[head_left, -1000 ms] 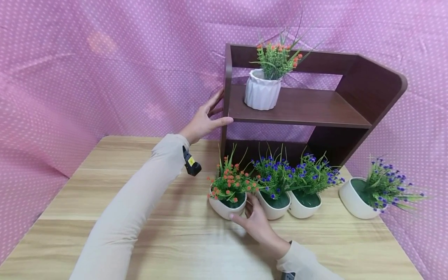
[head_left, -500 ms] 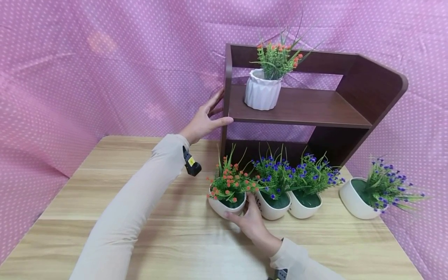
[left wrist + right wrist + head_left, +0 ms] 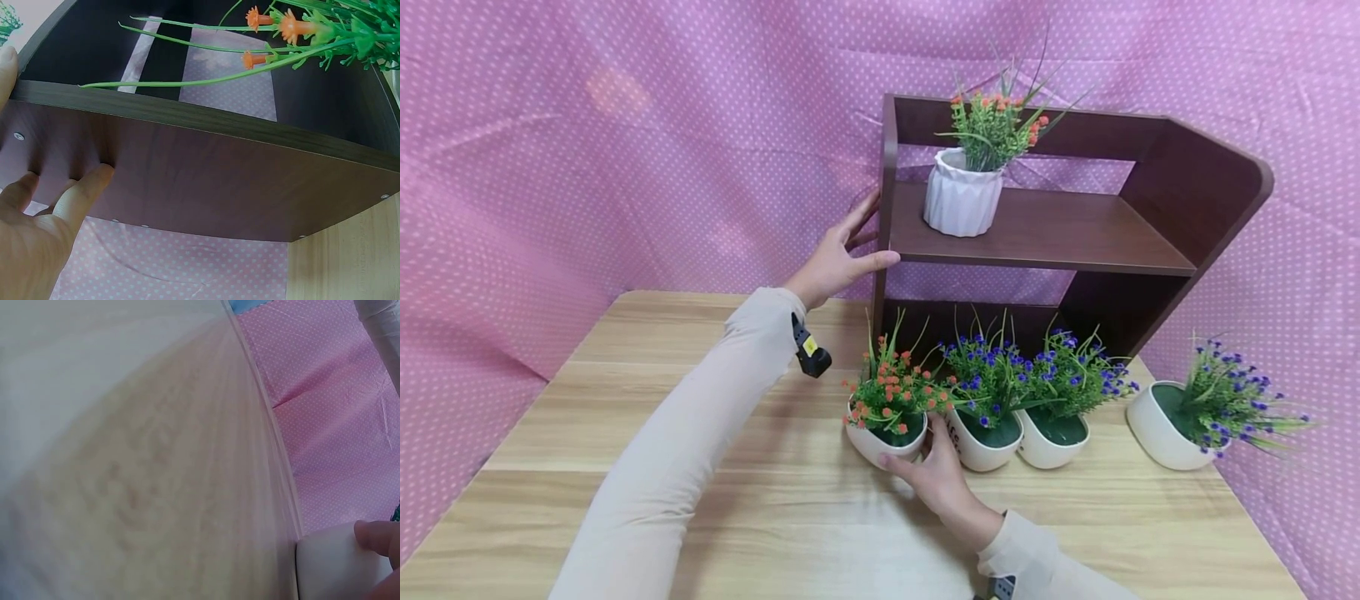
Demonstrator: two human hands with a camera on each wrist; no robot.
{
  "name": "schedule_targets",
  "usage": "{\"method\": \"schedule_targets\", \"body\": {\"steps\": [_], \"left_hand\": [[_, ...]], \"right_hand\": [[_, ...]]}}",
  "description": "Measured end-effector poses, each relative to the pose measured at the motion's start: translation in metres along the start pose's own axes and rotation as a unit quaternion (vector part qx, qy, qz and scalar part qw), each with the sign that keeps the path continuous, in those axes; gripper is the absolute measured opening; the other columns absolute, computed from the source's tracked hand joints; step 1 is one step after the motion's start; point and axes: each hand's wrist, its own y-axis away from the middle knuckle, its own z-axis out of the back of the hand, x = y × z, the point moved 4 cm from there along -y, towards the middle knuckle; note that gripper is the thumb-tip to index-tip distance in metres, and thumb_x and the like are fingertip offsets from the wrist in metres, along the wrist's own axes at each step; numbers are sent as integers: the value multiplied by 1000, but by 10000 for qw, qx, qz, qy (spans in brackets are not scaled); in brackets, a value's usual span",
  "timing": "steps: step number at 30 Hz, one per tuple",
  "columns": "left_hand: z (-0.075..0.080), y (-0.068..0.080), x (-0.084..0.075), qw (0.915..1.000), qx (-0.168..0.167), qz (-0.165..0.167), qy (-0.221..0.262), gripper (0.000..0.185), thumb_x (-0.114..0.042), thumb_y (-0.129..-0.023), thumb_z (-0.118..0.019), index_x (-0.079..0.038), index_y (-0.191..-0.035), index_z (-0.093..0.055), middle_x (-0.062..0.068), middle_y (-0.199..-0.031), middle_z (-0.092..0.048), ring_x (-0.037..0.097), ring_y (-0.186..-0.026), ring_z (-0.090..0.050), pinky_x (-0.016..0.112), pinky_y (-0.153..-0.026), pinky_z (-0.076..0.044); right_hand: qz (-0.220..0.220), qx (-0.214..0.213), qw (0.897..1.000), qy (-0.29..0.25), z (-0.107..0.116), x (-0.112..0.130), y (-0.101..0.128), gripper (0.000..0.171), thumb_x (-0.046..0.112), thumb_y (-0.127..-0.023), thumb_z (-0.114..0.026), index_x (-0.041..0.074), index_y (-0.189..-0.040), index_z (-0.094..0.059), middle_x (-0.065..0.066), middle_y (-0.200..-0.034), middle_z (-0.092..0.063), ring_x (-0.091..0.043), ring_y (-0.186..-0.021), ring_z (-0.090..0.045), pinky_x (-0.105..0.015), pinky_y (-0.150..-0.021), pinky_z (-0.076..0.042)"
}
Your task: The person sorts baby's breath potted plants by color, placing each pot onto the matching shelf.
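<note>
My left hand (image 3: 833,260) rests on the left side panel of a dark brown two-tier shelf (image 3: 1075,229). Its thumb lies across the front edge, while spread, fairly straight fingertips press the panel's outer face (image 3: 206,172) in the left wrist view. My right hand (image 3: 946,483) grips the right side of a white flowerpot (image 3: 876,447) with orange flowers, thumb at the front; some fingers are hidden between it and the neighbouring pot. That pot stands upright on the table before the shelf's left end. In the right wrist view only part of the right thumb (image 3: 377,536) and the pot's wall show.
Two white pots with blue flowers (image 3: 988,450) (image 3: 1052,450) stand in the row to the right. Another blue-flowered pot (image 3: 1165,442) sits at the table's right edge. A ribbed white pot (image 3: 962,196) with orange flowers stands on the upper shelf. Pink dotted cloth (image 3: 625,150) hangs behind.
My right hand has shifted slightly left along the orange-flowered pot, and that pot has moved a little left, uncovering lettering on the neighbouring pot. The left hand stays put.
</note>
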Motion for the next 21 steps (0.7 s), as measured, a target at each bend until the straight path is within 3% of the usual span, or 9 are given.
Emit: {"method": "schedule_targets", "body": {"steps": [9, 21], "left_hand": [[0, 1, -1, 10000, 14, 44, -36, 86, -11, -89, -68, -28, -155, -14, -2, -160, -17, 29, -140, -31, 44, -107, -40], [0, 1, -1, 10000, 31, 56, -23, 86, -12, -90, -68, -31, -155, -14, -3, -160, -17, 30, -140, -32, 45, -106, -41]], "right_hand": [[-198, -85, 9998, 26, 2, 4, 1, 89, 10, -71, -84, -7, -140, -30, -27, -140, -39, -40, -131, -40, -45, -112, -31], [-377, 23, 9989, -270, 5, 12, 4, 92, 9, -71, -83, -2, -144, -28, -24, -142, -39, -37, -131, -41, -44, -111, -33]]}}
